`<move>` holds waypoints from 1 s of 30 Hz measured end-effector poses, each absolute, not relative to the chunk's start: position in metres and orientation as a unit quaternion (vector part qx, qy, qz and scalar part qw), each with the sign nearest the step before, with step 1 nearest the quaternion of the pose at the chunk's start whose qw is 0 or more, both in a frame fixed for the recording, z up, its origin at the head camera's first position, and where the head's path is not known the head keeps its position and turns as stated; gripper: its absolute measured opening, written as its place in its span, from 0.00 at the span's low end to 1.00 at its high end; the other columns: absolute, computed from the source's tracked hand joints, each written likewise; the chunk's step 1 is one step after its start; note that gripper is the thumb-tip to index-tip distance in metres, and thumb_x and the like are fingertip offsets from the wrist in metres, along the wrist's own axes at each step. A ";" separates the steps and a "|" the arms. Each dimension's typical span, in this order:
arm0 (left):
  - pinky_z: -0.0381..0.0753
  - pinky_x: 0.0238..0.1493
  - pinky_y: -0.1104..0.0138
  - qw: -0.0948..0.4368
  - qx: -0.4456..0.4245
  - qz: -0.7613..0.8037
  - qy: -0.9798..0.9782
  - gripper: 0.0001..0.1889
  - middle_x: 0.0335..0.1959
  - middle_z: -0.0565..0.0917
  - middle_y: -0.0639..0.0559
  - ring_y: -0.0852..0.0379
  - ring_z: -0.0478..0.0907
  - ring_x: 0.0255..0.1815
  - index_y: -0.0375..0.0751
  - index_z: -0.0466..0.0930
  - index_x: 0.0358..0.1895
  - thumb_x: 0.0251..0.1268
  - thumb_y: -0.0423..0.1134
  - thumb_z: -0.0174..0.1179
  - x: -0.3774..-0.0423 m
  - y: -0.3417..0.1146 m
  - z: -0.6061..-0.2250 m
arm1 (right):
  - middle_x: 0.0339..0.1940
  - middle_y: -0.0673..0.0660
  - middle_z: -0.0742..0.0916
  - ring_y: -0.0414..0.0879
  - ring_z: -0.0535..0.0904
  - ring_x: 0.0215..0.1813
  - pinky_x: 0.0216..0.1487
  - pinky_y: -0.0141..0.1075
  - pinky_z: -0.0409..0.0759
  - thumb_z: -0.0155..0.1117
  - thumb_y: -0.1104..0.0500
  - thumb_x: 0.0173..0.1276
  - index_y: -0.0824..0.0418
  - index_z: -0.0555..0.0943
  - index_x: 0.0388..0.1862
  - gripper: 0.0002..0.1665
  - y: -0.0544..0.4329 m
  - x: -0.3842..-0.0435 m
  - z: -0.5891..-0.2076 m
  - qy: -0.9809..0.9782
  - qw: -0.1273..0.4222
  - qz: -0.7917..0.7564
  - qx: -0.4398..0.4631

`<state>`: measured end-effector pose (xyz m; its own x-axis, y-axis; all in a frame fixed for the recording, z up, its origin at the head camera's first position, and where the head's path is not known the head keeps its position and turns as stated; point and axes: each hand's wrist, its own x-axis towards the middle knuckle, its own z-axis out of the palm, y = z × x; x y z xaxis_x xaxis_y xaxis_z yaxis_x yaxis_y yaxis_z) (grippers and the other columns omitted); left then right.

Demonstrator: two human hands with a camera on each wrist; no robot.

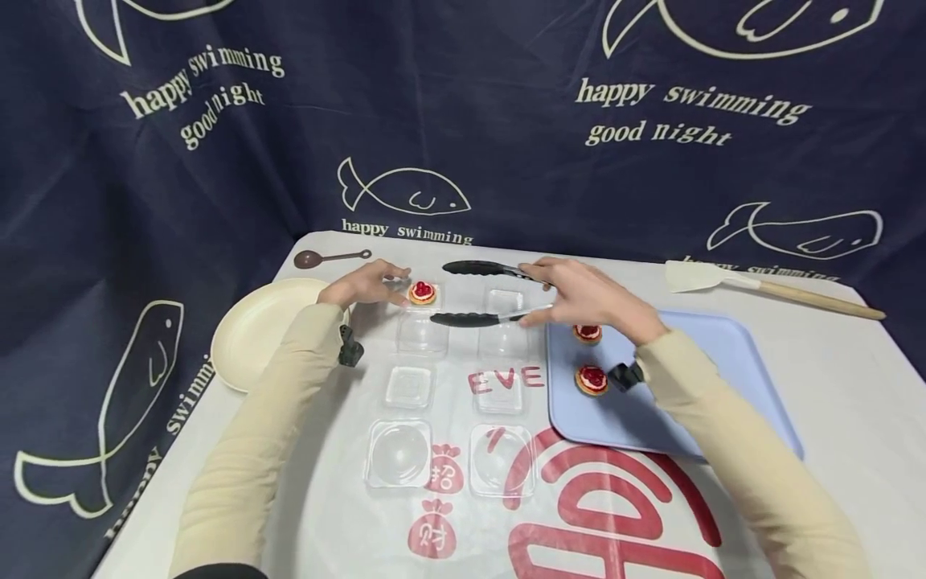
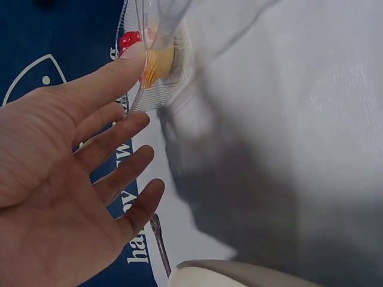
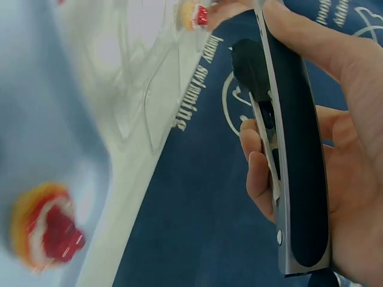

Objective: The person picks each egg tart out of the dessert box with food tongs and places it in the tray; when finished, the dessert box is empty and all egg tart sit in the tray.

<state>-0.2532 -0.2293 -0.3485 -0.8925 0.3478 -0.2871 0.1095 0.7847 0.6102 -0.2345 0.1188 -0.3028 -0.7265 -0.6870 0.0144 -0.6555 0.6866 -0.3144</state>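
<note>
My left hand [image 1: 366,283] is at the far left clear plastic box [image 1: 423,331], where a small tart with red fruit [image 1: 423,293] sits in the back part. In the left wrist view the thumb [image 2: 116,75] overlaps the box edge beside the tart, and the other fingers spread loosely. My right hand [image 1: 579,293] grips black-tipped metal tongs [image 1: 470,320]. Their two arms stand apart above the boxes, with nothing between the tips. The right wrist view shows the tongs' black handle [image 3: 296,155] against the palm.
More open clear boxes [image 1: 400,456] stand in front. A blue tray [image 1: 651,418] at right carries tarts [image 1: 592,379], partly under my right arm. A cream plate [image 1: 246,330] and brown spoon [image 1: 309,259] lie left; a spatula [image 1: 803,296] lies back right. A dark fish-print curtain [image 1: 506,104] hangs behind.
</note>
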 end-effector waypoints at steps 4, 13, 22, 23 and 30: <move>0.51 0.76 0.50 0.204 0.118 0.304 0.923 0.34 0.74 0.59 0.38 0.34 0.54 0.74 0.26 0.64 0.68 0.60 0.35 0.66 -0.255 -0.228 -0.351 | 0.65 0.60 0.79 0.53 0.83 0.50 0.44 0.48 0.81 0.76 0.40 0.53 0.63 0.73 0.68 0.48 0.096 -0.253 -0.305 0.914 0.066 -0.139 -0.375; 0.50 0.76 0.49 0.208 0.126 0.284 0.928 0.35 0.75 0.57 0.39 0.35 0.55 0.74 0.28 0.63 0.69 0.62 0.38 0.65 -0.256 -0.229 -0.353 | 0.53 0.56 0.86 0.43 0.75 0.27 0.20 0.35 0.65 0.75 0.40 0.53 0.58 0.76 0.66 0.44 0.067 -0.276 -0.307 0.924 0.101 -0.124 -0.348; 0.49 0.76 0.50 0.213 0.129 0.303 0.920 0.34 0.75 0.57 0.37 0.34 0.52 0.75 0.25 0.62 0.69 0.62 0.35 0.65 -0.255 -0.229 -0.352 | 0.61 0.57 0.82 0.43 0.81 0.27 0.31 0.41 0.77 0.76 0.43 0.53 0.59 0.79 0.62 0.39 0.047 -0.285 -0.299 0.926 0.111 -0.092 -0.350; 0.49 0.76 0.50 0.213 0.131 0.304 0.919 0.34 0.74 0.57 0.36 0.34 0.52 0.75 0.25 0.62 0.69 0.62 0.35 0.64 -0.255 -0.229 -0.352 | 0.60 0.57 0.83 0.43 0.83 0.29 0.34 0.42 0.79 0.76 0.43 0.53 0.59 0.79 0.62 0.39 0.045 -0.285 -0.298 0.926 0.111 -0.085 -0.352; 0.50 0.76 0.50 0.210 0.139 0.295 0.922 0.34 0.74 0.58 0.35 0.33 0.54 0.74 0.23 0.61 0.68 0.62 0.34 0.64 -0.256 -0.228 -0.352 | 0.60 0.56 0.83 0.48 0.84 0.39 0.50 0.50 0.79 0.76 0.43 0.53 0.60 0.80 0.60 0.38 0.029 -0.285 -0.288 0.929 0.121 -0.044 -0.347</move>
